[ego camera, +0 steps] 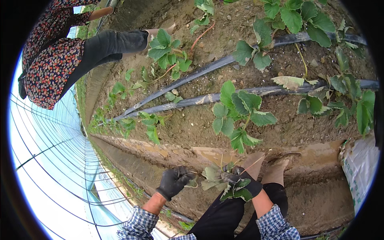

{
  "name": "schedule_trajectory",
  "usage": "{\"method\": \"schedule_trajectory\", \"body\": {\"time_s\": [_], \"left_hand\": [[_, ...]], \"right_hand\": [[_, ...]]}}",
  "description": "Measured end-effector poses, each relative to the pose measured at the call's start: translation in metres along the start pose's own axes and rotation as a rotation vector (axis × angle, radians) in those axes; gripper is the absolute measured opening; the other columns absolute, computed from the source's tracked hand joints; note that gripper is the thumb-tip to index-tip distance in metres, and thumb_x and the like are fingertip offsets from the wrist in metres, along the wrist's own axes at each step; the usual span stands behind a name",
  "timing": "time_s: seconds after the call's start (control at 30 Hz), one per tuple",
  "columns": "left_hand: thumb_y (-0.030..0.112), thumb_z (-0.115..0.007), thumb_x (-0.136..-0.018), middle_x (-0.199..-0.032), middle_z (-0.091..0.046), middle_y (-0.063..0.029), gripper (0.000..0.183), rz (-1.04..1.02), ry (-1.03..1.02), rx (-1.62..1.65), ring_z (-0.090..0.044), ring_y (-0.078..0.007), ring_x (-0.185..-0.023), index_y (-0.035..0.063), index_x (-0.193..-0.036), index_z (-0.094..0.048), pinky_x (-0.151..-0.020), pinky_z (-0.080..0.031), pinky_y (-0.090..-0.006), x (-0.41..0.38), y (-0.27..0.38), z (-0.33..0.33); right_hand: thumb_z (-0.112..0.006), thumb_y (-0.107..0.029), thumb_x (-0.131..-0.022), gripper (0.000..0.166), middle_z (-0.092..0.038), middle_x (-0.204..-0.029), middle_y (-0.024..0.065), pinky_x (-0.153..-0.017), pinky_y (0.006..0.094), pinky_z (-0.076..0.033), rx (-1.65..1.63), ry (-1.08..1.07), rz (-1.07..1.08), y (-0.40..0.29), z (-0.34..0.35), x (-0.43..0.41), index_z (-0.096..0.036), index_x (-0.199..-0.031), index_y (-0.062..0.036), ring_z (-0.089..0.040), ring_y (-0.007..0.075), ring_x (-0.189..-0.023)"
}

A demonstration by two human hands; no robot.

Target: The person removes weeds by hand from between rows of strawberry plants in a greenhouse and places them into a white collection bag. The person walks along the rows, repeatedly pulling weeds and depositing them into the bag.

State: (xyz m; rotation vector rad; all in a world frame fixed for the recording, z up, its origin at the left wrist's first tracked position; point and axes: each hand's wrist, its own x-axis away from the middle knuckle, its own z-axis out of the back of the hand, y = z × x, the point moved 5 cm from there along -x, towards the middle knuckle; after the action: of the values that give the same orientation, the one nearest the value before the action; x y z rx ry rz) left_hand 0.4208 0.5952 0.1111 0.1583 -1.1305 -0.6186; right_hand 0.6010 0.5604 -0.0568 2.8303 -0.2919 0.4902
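My left hand (176, 181), in a black glove, has its fingers closed around a small strawberry leaf (192, 183) with a thin stem. My right hand (244, 181), gloved the same way, grips a bunch of strawberry leaves and runners (213, 177); some leaves droop below its wrist side. Both hands are apart, above the muddy furrow. Beyond them, a strawberry plant (240, 111) with green leaves grows at the near edge of the soil bed (186, 129).
Two black drip hoses (192, 100) run along the bed among more strawberry plants (165, 48). A white printed sack (361, 168) lies at the right. Across the bed a person (60, 66) in patterned clothing bends over. Greenhouse hoops (60, 144) rise at the left.
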Motion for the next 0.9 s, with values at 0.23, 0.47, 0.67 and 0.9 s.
{"method": "schedule_trajectory", "body": {"time_s": [0.23,0.47,0.67,0.9], "left_hand": [[0.019,-0.061,-0.071,-0.076,-0.06,-0.0065,0.014,-0.277,0.07,-0.475,-0.057,-0.0238,-0.068,0.0102,-0.082,-0.062,-0.059,-0.046,-0.0308,-0.027,0.048,-0.079],[0.018,-0.06,-0.072,-0.078,-0.061,-0.008,0.013,-0.477,0.201,-0.542,-0.059,-0.0245,-0.072,0.0107,-0.082,-0.063,-0.062,-0.047,-0.033,-0.063,0.082,-0.039],[0.042,-0.051,-0.078,-0.08,-0.06,-0.0144,0.038,-0.091,0.794,-0.97,-0.059,-0.0285,-0.072,0.0068,-0.083,-0.063,-0.063,-0.045,-0.0374,-0.127,0.121,0.074],[0.063,-0.043,-0.071,-0.092,-0.059,-0.0157,0.062,0.426,0.449,-1.097,-0.055,-0.0317,-0.089,0.0086,-0.092,-0.061,-0.077,-0.041,-0.0394,-0.18,0.108,0.084]], "right_hand": [[-0.033,-0.013,-0.09,0.032,-0.045,-0.111,0.016,-0.086,0.0347,-0.04,-0.941,0.008,-0.105,0.012,0.009,0.014,-0.037,-0.117,0.0037,-0.049,0.0251,-0.099],[-0.045,-0.001,-0.083,0.026,-0.055,-0.094,0.0098,-0.069,0.0228,-0.045,-0.222,0.099,-0.106,-0.002,0.007,0.018,-0.045,-0.109,0.0032,-0.053,0.0133,-0.079],[-0.053,-0.006,-0.081,0.025,-0.055,-0.094,0.0102,-0.066,0.0219,-0.044,0.0,0.031,-0.011,0.009,0.013,0.006,-0.047,-0.104,0.0022,-0.052,0.0126,-0.077],[-0.049,-0.007,-0.082,0.029,-0.054,-0.1,0.0097,-0.066,0.0204,-0.044,-0.059,-0.003,-0.061,-0.007,-0.006,0.009,-0.047,-0.109,0.0032,-0.053,0.011,-0.078]]}}
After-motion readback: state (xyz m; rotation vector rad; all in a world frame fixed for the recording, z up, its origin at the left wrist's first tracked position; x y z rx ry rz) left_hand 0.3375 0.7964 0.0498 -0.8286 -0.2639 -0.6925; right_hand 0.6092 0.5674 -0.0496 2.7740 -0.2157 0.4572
